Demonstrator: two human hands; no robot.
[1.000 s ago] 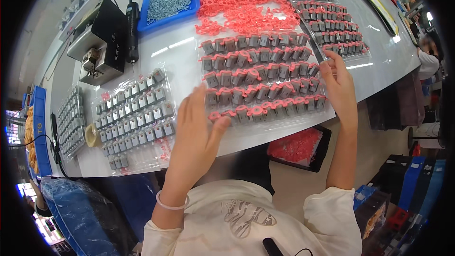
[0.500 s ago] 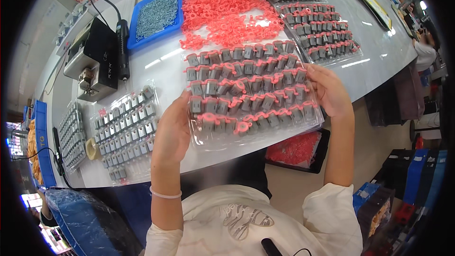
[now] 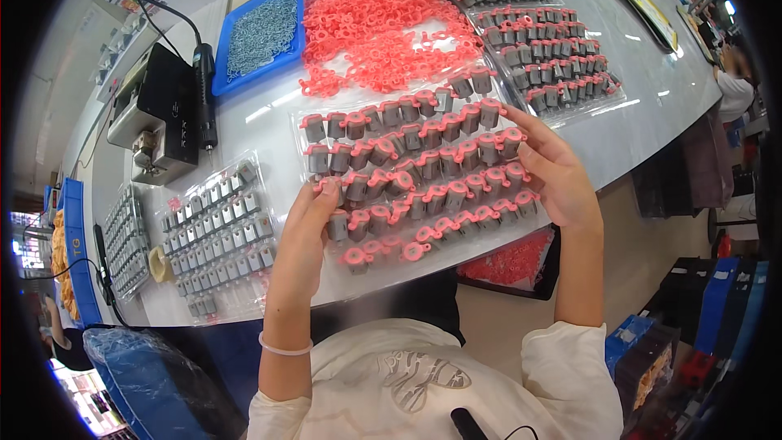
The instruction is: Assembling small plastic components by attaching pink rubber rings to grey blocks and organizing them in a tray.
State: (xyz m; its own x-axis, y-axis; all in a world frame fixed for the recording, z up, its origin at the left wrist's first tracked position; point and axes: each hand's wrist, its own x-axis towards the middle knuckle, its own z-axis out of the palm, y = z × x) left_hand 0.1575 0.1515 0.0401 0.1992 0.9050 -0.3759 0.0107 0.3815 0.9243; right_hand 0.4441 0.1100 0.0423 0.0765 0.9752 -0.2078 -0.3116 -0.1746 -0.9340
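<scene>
Near the front edge of the white tabletop, a clear plastic tray is held; whether it is fully lifted cannot be told. Beyond its far edge, loose pink rings are heaped, presumably for easy reach. The tray's left edge is gripped by the left hand, its right edge by the right hand, thumb and forefinger parted. Opposite sides are probably held so that the pink-capped grey blocks stay in rows.
</scene>
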